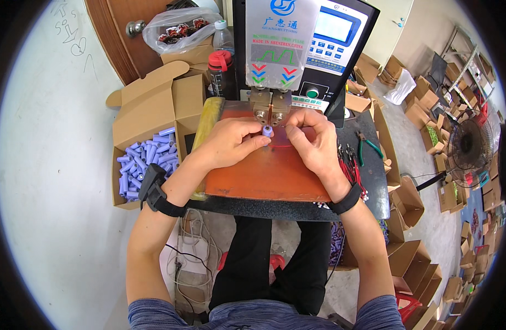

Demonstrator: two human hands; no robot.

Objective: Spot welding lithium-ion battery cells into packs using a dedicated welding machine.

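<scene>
A purple cylindrical battery cell is held end-up between the thumb and fingers of my left hand. Its top end sits right beneath the two copper electrodes of a spot welder; whether they touch cannot be seen. My right hand is closed in a pinch just right of the cell, and what lies between its fingertips is too small to make out. Both hands are over an orange-brown mat on the dark bench.
An open cardboard box of purple cells stands at the left. On the bench's right lie red and black wires and green-handled pliers. Behind are a bottle with a red lid and the welder's control panel. A fan stands farther right.
</scene>
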